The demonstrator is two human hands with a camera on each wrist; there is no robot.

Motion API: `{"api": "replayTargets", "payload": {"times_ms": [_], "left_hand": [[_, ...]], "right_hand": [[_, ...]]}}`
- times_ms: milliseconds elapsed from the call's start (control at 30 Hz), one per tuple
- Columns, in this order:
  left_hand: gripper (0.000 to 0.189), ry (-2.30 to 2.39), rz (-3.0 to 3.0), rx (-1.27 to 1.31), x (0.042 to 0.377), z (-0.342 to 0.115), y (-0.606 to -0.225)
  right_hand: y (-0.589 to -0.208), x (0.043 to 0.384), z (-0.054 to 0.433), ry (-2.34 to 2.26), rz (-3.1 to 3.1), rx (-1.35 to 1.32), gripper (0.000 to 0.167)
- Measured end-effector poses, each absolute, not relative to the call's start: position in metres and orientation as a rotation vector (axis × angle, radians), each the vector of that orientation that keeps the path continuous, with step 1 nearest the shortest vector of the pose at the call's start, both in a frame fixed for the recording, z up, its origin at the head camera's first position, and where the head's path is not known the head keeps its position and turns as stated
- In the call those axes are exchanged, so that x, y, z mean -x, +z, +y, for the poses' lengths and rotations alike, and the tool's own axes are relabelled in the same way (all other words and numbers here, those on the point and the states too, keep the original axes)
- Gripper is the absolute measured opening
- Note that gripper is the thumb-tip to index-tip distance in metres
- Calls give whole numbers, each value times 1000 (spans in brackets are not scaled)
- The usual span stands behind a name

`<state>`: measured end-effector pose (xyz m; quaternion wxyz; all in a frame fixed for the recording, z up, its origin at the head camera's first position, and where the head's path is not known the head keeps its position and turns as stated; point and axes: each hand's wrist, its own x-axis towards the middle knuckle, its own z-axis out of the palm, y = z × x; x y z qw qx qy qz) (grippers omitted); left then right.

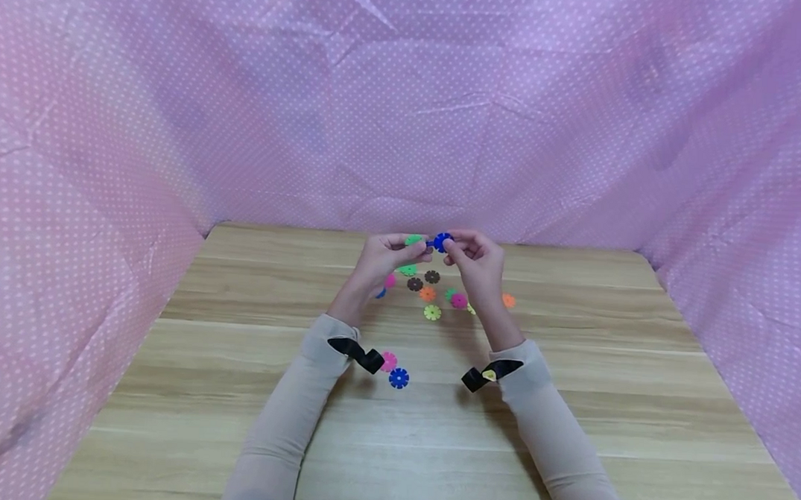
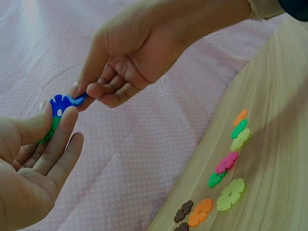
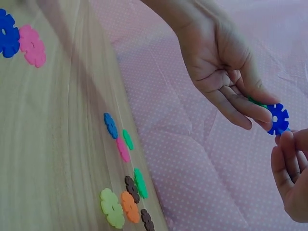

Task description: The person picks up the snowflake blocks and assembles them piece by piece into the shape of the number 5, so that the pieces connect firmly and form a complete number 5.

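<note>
Both hands are raised above the far part of the table, close together. My left hand [image 1: 388, 258] pinches a blue notched disc [image 3: 277, 119] and a green disc [image 2: 50, 131] that lies against it. Between thumb and fingers, my right hand [image 1: 482, 267] grips a second blue disc [image 1: 443, 242], seen nearly edge-on in the left wrist view. The two blue discs meet at their edges; whether their notches are fully interlocked I cannot tell. Fingers hide part of the green disc.
Loose flower-shaped discs lie on the wooden table [image 1: 233, 392] below the hands, among them yellow [image 1: 432, 312], orange [image 1: 428, 294] and brown [image 1: 415, 284] ones. Nearer me are a pink disc [image 1: 388, 362] and a blue one [image 1: 398, 378]. Pink dotted cloth [image 1: 406, 131] surrounds the table.
</note>
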<state>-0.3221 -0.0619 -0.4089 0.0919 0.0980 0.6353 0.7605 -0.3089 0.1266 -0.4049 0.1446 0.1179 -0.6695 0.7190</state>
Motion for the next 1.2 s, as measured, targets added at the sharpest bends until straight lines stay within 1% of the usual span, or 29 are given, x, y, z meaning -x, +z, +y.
{"api": "replayTargets", "payload": {"times_ms": [333, 700, 1200], "left_hand": [[29, 2322, 1831, -299, 320, -58, -407], [28, 2170, 1903, -330, 323, -60, -409], [28, 2109, 1939, -358, 324, -65, -410]], "right_hand": [[-404, 310, 126, 2154, -1857, -373, 21], [-404, 313, 136, 2165, -1947, -384, 25], [-402, 316, 144, 2189, -2061, -403, 28]]}}
